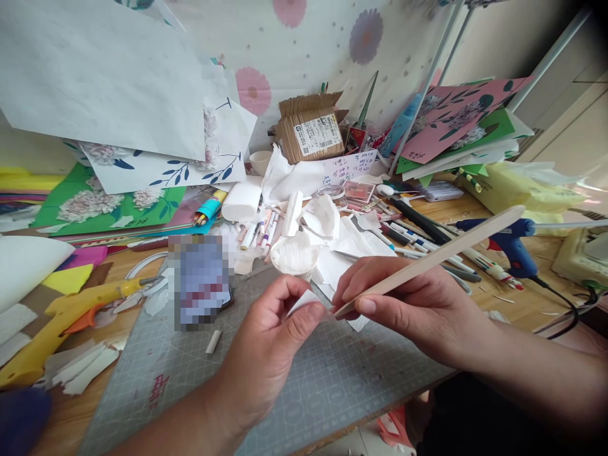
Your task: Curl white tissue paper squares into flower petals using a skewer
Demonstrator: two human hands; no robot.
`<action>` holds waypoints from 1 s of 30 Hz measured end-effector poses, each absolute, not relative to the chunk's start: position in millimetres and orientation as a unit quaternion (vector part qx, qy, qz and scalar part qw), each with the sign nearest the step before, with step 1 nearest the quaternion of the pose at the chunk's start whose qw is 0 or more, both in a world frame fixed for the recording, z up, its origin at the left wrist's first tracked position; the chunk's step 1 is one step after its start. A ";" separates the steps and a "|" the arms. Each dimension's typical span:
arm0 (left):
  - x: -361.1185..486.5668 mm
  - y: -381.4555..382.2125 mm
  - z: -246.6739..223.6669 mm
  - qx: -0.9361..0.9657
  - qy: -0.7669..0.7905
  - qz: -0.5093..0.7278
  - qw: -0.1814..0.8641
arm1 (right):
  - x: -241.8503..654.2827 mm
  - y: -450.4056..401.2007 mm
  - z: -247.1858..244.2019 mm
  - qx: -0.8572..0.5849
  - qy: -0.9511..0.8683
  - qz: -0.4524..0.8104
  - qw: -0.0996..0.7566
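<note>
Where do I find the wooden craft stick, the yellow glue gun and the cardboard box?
Wooden craft stick (446, 253): head view, mid-shaft.
Yellow glue gun (71, 307): head view, body.
Cardboard box (315, 134): head view, labelled side.

The wooden stick (441, 253) is plain pale tan, the paper scrap (304, 301) white. A lighter grid crosses the grey cutting mat (332, 380). The yellow glue gun (88, 297) at left has an orange trigger (80, 321); the blue glue gun (515, 253) at right shows red. Pink and purple flowers (366, 37) pattern the far white backdrop (313, 57).
</note>
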State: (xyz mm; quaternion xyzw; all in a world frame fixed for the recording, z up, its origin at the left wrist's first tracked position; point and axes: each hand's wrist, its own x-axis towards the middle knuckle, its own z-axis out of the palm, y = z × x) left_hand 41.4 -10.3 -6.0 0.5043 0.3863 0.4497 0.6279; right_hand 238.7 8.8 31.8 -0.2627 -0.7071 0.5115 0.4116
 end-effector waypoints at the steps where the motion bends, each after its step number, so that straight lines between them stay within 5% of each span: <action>1: 41.2 -10.8 -7.3 0.503 0.397 0.449 0.623 | 239.9 9.1 32.3 -0.269 -0.712 0.500 0.413; 8: 36.2 -23.0 -6.2 0.528 0.451 0.544 0.470 | 248.3 9.1 37.2 -0.321 -0.732 0.440 0.410; 12: 36.7 -28.2 5.8 0.668 0.405 0.485 0.392 | 247.5 5.9 37.1 -0.322 -0.726 0.450 0.408; 30: 43.5 -17.7 6.8 0.584 0.480 0.377 0.535 | 238.7 6.8 32.1 -0.317 -0.712 0.495 0.384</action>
